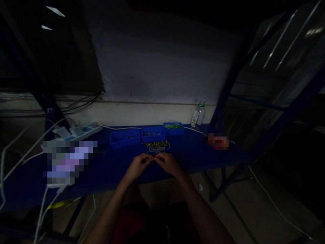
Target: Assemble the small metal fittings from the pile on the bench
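My left hand [139, 165] and my right hand [167, 162] meet at their fingertips above the front part of the blue table [101, 173]. Both are pinched closed; whatever lies between the fingers is too small and dark to make out. Just beyond the fingertips lies a loose pile of small brass-coloured and silvery metal pieces [158, 145]. Behind the pile stand a blue bin with a few small pieces [125, 138], a middle blue bin with thin metal pieces [153, 135] and a blue bin with green pieces [173, 127].
A clear bottle [198, 116] stands at the back right. Nearer the right end lies a blurred reddish item [218, 141]. On the left are a white power strip [83, 133] with plugs and cables, and a blurred pale item [68, 162]. Blue frame posts rise at both sides.
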Tool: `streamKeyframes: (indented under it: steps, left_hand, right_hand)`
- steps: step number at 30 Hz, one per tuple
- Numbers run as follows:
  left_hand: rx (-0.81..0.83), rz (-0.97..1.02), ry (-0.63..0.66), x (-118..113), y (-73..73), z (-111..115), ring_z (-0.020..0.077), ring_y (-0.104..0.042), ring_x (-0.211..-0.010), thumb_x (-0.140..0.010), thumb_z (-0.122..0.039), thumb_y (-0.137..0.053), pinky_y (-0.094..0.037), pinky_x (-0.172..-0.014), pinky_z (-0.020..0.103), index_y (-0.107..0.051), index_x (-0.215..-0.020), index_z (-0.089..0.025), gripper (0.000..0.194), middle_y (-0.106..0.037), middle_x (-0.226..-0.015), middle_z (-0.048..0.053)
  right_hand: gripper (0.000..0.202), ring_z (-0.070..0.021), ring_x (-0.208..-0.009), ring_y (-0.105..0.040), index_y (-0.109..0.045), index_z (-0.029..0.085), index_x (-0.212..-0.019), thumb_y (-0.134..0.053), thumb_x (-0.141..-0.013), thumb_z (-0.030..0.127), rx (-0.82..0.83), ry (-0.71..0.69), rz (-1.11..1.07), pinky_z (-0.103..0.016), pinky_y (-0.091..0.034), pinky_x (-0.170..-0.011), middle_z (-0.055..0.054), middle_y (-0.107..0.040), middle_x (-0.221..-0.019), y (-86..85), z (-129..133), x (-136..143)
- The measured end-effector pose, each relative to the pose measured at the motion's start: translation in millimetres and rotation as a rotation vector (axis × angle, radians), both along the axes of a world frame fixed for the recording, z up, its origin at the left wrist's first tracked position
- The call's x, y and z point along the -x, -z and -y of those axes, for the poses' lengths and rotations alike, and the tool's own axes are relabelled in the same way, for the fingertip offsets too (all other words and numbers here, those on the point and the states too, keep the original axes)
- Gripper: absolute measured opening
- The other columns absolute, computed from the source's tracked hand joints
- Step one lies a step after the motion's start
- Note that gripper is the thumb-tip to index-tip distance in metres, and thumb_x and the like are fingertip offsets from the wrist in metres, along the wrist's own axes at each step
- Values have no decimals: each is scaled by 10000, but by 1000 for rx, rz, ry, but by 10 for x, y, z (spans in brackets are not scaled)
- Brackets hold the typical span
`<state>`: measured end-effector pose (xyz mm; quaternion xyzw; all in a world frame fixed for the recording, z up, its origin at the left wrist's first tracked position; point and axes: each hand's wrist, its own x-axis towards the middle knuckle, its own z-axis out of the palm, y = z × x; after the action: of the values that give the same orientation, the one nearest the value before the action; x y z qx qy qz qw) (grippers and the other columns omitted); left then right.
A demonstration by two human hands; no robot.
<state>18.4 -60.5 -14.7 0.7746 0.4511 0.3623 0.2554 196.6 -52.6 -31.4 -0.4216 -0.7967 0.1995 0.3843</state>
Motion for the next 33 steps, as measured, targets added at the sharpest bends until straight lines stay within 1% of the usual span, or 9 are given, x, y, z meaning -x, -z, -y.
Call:
streamKeyframes:
  steps: [2, 7, 12, 15, 19, 23, 26, 28, 33]
  left_hand:
    - [-4, -14, -11, -4, -12, 0, 177, -604, -797, -799, -343, -500, -446, -727, 257, -655, -881, -161, 253, -668, -875, 53]
    - [27, -44, -42, -28, -54, 16, 162, -607, -711, -802, -367, -495, -439, -654, 236, -629, -961, -158, 295, -668, -801, 34]
    - [-9, -68, -46, -29, -61, 27, 163, -600, -725, -810, -373, -473, -430, -669, 233, -645, -838, -165, 271, -668, -802, 29]
    - [-2, -54, -41, -19, -59, 33, 164, -599, -740, -816, -372, -457, -432, -672, 230, -641, -850, -162, 281, -669, -816, 29]
    - [1, -12, -44, -14, -53, 42, 163, -597, -747, -822, -372, -444, -434, -678, 230, -632, -865, -158, 288, -667, -818, 27]
    - [25, 18, -3, -20, -42, 43, 170, -600, -766, -805, -363, -472, -440, -705, 245, -630, -877, -158, 268, -670, -838, 32]
    - [39, 3, 18, -24, -43, 40, 170, -597, -745, -796, -353, -486, -441, -690, 251, -627, -875, -159, 253, -665, -821, 33]
    - [20, -5, 16, -24, -53, 40, 169, -593, -752, -795, -329, -481, -439, -701, 254, -621, -862, -162, 228, -659, -821, 32]
    - [-35, 4, -41, -13, -76, 49, 164, -587, -793, -790, -268, -456, -429, -731, 249, -577, -829, -166, 164, -640, -830, 24]
  right_hand:
    - [152, -119, -722, -591, -616, 202, -829, -497, -839, 296, -4, 9, -2, -203, -412, -647, -5, -653, -791, 5, -2, 0]
    - [144, -119, -708, -598, -608, 201, -840, -485, -839, 275, 22, 47, -57, -200, -419, -638, -7, -652, -776, 3, -13, -2]
    - [145, -118, -697, -595, -601, 199, -830, -478, -840, 276, 13, 79, -59, -196, -410, -629, -6, -647, -758, 4, -13, -6]
    - [148, -113, -687, -583, -603, 202, -820, -477, -843, 275, -1, 69, -7, -194, -402, -627, 1, -640, -745, 5, -7, -6]
    - [141, -105, -700, -563, -616, 196, -804, -506, -832, 279, -21, 47, 79, -192, -393, -646, -3, -629, -775, -9, 6, -8]
    - [168, -104, -702, -548, -632, 201, -813, -509, -837, 313, -45, 27, 138, -196, -380, -645, -9, -611, -776, -26, 17, -10]
    - [184, -104, -693, -543, -640, 216, -831, -499, -845, 333, -53, 13, 150, -200, -377, -638, -7, -603, -770, -22, 13, -8]
    - [177, -105, -693, -544, -644, 221, -837, -510, -840, 336, -44, 7, 152, -202, -379, -645, -5, -603, -771, -15, 5, -6]
    - [157, -110, -696, -555, -639, 213, -840, -533, -823, 328, -16, 10, 98, -207, -395, -659, -4, -620, -781, -16, 5, -1]
